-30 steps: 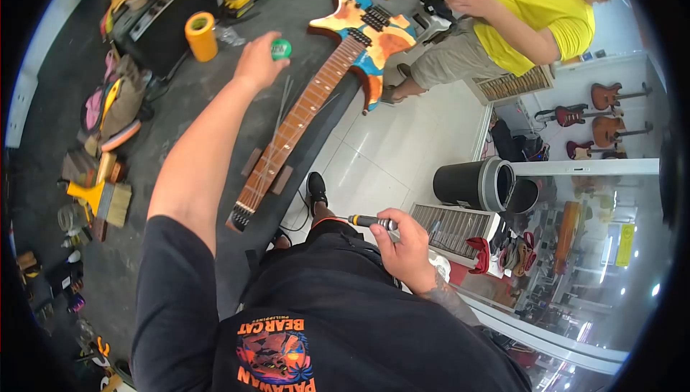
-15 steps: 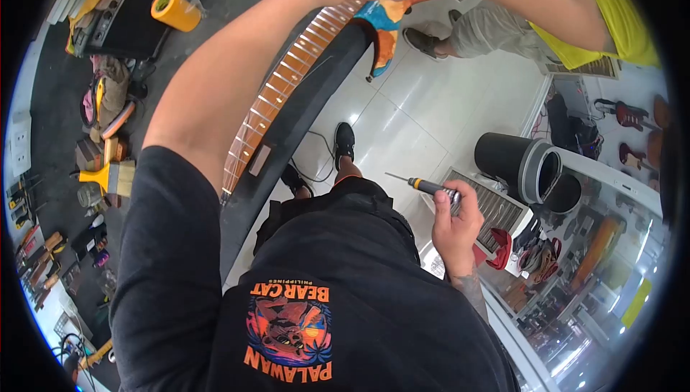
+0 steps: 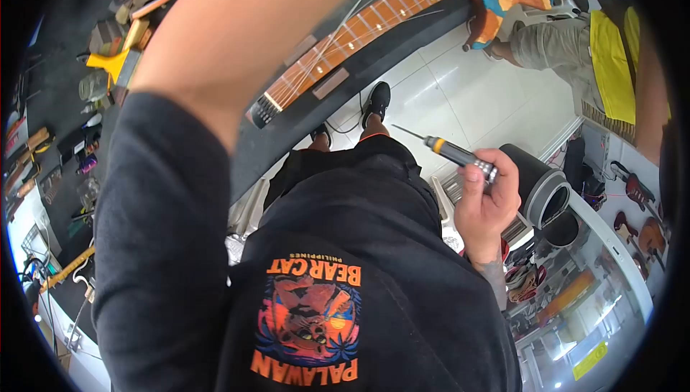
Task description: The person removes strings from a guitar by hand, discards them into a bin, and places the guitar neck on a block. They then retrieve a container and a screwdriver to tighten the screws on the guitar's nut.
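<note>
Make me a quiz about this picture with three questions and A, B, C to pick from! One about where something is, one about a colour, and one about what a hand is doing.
1. Where does the orange and blue guitar lie?
A. on the white floor
B. on the dark workbench
C. on someone's lap

2. What colour is the other person's shirt?
A. yellow
B. purple
C. white

3. What is the right hand doing?
A. hanging open and empty
B. lying flat on the guitar
C. gripping a screwdriver

Answers:
1 B: the neck and body rest along the bench top.
2 A: the shirt at the right edge is bright yellow.
3 C: the fingers wrap the handle, and the thin tip sticks out to the side.
</note>
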Demonstrator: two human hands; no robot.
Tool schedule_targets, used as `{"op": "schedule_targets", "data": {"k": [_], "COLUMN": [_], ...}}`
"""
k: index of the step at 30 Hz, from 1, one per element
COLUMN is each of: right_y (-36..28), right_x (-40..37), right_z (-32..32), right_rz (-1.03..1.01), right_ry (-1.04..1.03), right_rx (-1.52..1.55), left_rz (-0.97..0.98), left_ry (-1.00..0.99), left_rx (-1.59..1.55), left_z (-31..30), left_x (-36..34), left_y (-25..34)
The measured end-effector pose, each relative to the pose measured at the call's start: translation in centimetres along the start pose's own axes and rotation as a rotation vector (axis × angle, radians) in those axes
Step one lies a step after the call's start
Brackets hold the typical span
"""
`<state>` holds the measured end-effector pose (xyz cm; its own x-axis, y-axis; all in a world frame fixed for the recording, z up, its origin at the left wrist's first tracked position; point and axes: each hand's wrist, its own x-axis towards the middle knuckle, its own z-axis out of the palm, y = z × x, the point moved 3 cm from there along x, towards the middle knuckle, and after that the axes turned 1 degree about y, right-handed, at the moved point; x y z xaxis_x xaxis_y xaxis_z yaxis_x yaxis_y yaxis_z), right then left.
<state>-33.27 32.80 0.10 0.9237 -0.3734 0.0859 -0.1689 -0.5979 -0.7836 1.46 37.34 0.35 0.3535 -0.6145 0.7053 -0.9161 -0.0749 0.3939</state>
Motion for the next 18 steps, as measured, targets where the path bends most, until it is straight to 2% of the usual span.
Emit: {"op": "schedule_targets", "data": {"k": [3, 4, 5, 6, 8, 9, 12, 15, 16, 18], "right_y": [-4.7, -6.0, -7.3, -8.5, -9.8, -10.4, -11.9, -12.4, -12.6, -12.8], "right_x": [1.2, 1.4, 1.5, 1.7, 1.3, 1.1, 0.5, -0.2, -0.4, -0.8], "right_z": [2.7, 3.8, 4.9, 6.0, 8.3, 9.4, 12.5, 14.9, 15.4, 16.1], "right_rz": [-0.289, -0.348, -0.406, -0.452, -0.529, -0.569, -0.604, -0.648, -0.655, -0.641], "right_ry": [-0.153, -0.188, -0.226, -0.271, -0.301, -0.316, -0.347, -0.327, -0.310, -0.269], "right_rx": [-0.018, -0.014, -0.010, -0.014, -0.021, -0.023, -0.078, -0.138, -0.169, -0.252], "left_rz": [-0.346, -0.424, -0.524, -0.702, -0.906, -0.893, -0.941, -0.894, -0.904, -0.972], "left_ry": [-0.155, -0.099, -0.138, -0.132, -0.116, -0.123, 0.027, 0.129, 0.226, 0.244], "left_rx": [-0.166, -0.082, -0.034, -0.101, -0.024, 0.024, -0.072, -0.091, -0.112, -0.182], "left_z": [-8.9, -11.2, -12.0, -13.4, -15.4, -15.9, -15.1, -13.3, -12.9, -12.2], "left_x": [-10.1, -14.1, -19.7, -24.1, -31.7, -34.1, -38.0, -39.0, -39.0, -39.3], "left_y": [4.3, 6.7, 6.1, 7.9, 11.5, 13.2, 15.8, 15.3, 15.0, 14.4]}}
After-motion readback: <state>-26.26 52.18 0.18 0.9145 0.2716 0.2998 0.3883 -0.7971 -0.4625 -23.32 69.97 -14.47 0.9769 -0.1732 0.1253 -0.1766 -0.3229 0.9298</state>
